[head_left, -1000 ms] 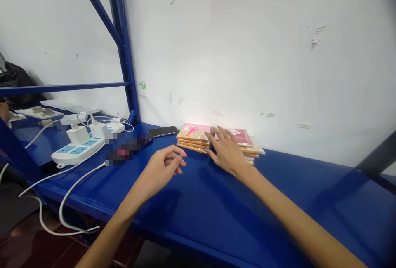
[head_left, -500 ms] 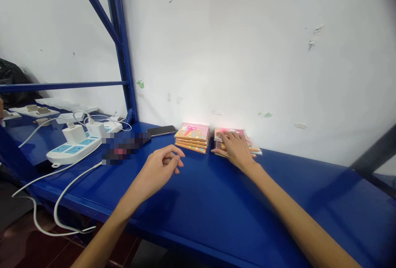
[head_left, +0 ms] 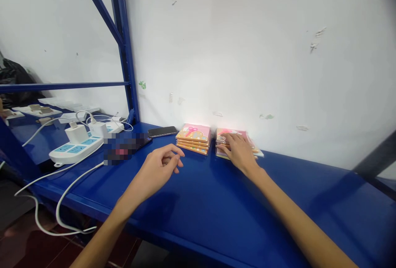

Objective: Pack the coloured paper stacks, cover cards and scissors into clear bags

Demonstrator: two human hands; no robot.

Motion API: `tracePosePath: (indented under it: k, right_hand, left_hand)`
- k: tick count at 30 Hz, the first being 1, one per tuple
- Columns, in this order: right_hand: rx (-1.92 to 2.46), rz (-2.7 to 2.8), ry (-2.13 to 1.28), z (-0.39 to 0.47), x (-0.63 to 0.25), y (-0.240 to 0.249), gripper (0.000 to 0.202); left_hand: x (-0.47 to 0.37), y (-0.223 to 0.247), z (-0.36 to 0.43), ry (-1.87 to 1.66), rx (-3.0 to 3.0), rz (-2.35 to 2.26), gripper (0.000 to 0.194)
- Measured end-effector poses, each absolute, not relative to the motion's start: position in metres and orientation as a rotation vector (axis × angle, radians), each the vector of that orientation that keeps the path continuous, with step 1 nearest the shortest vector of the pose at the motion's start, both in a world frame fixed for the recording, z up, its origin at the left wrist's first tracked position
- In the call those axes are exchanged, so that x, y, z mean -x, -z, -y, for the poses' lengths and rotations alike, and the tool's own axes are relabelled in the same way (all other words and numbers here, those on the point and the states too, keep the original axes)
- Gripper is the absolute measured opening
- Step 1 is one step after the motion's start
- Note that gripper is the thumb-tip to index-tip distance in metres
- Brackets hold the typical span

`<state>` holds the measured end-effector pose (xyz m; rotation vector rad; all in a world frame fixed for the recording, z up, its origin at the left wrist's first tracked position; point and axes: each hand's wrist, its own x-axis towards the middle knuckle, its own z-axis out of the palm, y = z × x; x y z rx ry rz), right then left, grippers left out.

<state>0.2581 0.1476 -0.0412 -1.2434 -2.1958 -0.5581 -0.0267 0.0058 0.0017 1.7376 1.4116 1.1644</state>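
My left hand [head_left: 162, 165] hovers over the blue shelf, its fingers loosely curled with a gap between forefinger and thumb, and nothing in it. My right hand [head_left: 238, 150] is at the right stack of thin booklets [head_left: 221, 132] in clear wrapping. Its fingers lie over the top cover and its thumb presses at the front edge, hiding much of the stack. Just left of it stands a neater stack of similar booklets [head_left: 194, 138], with pink and orange covers and a pink scissors picture. A narrow gap parts the two stacks.
Behind the blue shelf [head_left: 198, 210] rises a white wall [head_left: 229, 53]. A black phone [head_left: 162, 131] lies left of the stacks, near a blurred-out device [head_left: 123, 148]. A white power strip [head_left: 69, 152] with plugged chargers and loose white cables is farther left, by a blue post [head_left: 126, 53].
My right hand's fingers have drawn closer together on the right stack, the thumb shifting onto its front edge. My left hand has kept its pose. The view has shifted slightly.
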Motion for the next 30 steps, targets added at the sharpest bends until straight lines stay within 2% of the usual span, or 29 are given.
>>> tracePosePath:
  k: [10, 15, 18, 21, 26, 28, 30]
  right_hand:
    - [1.093, 2.445, 0.749, -0.145, -0.174, 0.04, 0.06]
    - [1.065, 2.461, 0.768, -0.163, -0.139, 0.051, 0.031]
    - [0.975, 2.438, 0.825, -0.162, -0.138, 0.054, 0.025]
    - [0.839, 2.377, 0.903, -0.151, -0.142, 0.056, 0.021]
    - [0.594, 2.245, 0.97, -0.12, -0.152, 0.063, 0.019]
    - [0.448, 2.154, 0.964, -0.104, -0.158, 0.065, 0.019]
    - [0.321, 2.066, 0.932, -0.091, -0.163, 0.066, 0.016]
  left_hand:
    - [0.036, 0.002, -0.013, -1.121, -1.775, -1.466, 0.021]
    - [0.05, 0.013, -0.022, -1.123, -1.635, -1.452, 0.019]
    - [0.059, 0.019, -0.031, -1.14, -1.616, -1.501, 0.025]
    - [0.064, 0.026, -0.042, -1.157, -1.533, -1.57, 0.04]
    - [0.061, 0.038, -0.051, -1.175, -1.334, -1.597, 0.089]
    - [0.058, 0.041, -0.048, -1.151, -1.269, -1.557, 0.095]
    - [0.055, 0.042, -0.043, -1.146, -1.156, -1.467, 0.093]
